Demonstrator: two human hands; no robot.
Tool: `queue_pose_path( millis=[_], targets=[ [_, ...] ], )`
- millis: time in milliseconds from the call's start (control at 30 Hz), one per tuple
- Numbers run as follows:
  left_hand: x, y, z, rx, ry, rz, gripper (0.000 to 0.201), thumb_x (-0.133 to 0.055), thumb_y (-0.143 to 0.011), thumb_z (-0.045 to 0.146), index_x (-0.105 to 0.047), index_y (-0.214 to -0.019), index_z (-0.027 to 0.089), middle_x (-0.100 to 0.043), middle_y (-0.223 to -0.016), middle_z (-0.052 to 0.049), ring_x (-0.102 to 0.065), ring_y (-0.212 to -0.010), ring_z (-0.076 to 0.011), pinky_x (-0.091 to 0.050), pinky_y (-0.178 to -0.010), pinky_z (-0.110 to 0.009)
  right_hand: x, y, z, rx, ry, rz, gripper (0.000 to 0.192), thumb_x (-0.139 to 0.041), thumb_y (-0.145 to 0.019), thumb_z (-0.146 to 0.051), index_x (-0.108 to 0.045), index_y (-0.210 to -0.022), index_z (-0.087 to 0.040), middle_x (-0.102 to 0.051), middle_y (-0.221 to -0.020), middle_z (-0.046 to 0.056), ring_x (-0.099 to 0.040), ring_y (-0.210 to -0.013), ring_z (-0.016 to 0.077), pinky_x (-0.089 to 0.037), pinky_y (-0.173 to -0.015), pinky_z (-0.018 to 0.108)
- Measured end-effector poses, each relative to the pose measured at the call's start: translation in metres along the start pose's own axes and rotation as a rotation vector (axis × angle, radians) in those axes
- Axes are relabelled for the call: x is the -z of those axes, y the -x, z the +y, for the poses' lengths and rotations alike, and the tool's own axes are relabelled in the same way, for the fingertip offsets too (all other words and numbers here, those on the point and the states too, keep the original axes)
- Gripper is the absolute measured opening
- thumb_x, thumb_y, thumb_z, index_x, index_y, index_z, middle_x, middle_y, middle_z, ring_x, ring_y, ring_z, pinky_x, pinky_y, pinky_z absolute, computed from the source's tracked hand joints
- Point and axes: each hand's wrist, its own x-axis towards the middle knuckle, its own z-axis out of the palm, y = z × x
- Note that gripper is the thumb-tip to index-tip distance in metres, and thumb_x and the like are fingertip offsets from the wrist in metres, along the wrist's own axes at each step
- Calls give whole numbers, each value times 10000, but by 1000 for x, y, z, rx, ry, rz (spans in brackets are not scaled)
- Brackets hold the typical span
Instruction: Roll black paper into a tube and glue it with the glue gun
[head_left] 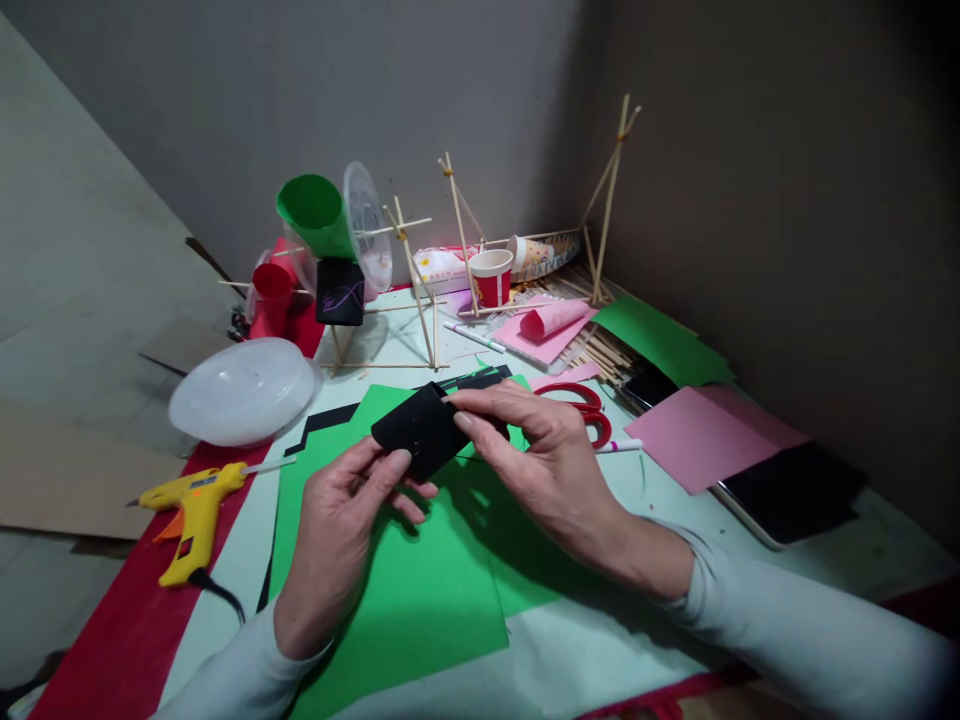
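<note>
Left hand (337,540): its fingers (386,470) are curled around the lower left edge of the black paper piece (420,430), thumb on top — closed on it.
Right hand (547,470): its fingers pinch the upper right edge of the same black paper piece, thumb and forefinger closed on it.
Black paper piece: a bent, curved piece held between both hands, raised just above the green paper sheet (420,590).
Green paper sheet: lies flat on the tabletop (592,650), under both hands, with a black sheet (337,415) showing at its far left edge.
Glue gun (195,505): yellow, lying on its side to the left of the left hand, well apart from it.
Scissors (585,405): red-handled, just beyond the right hand.
Plastic lid (244,390): translucent white — beyond the glue gun.
Pink paper (709,430): to the right, partly over a dark tablet (795,495).
Stick frame (420,290): thin wooden sticks tied together, at the back, near a red and white paper cup (491,277).
</note>
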Motion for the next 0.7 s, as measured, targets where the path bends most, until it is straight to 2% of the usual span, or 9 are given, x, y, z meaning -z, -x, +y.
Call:
queue_pose_path(
  millis=[100,233,333,533,700],
  targets=[
    [-2,0,-1,23,36,14,329,-794,-812,375,-729,-1016,126,-785,-715,-66,-708,-572,-159,-562,-595,-233,1,0,-1,-18,-4,-5,172,-656,-910,-137,-798,-996,-178,-817,-950,40,-726,-867,176,-555,-820,311],
    [-5,-1,-1,51,151,66,303,-877,-708,360,-766,-872,131,-775,-735,-46,-719,-588,-165,-564,-541,-219,1,0,0,-94,-42,-17,166,-661,-914,-159,-796,-1010,-158,-815,-978,46,-735,-892,173,-553,-834,298],
    [-6,-2,-2,74,211,66,316,-911,-659,342,-780,-858,134,-775,-770,-43,-727,-609,-175,-569,-514,-220,2,0,1,-107,-58,-37,180,-665,-914,-158,-802,-1031,-145,-819,-991,58,-744,-892,170,-555,-826,281],
    [-4,-4,-5,88,205,34,333,-900,-693,358,-767,-876,113,-774,-716,-82,-745,-620,-199,-597,-552,-228,3,-1,1,-75,-50,-77,218,-634,-916,-125,-814,-1039,-150,-821,-988,75,-743,-888,173,-549,-810,282],
    [-5,-4,-4,73,227,35,345,-912,-676,370,-765,-868,124,-772,-750,-64,-760,-662,-211,-621,-566,-240,4,-2,1,-101,-5,-132,215,-628,-935,-162,-801,-1060,-136,-807,-976,83,-727,-891,195,-523,-815,314]
  ],
)
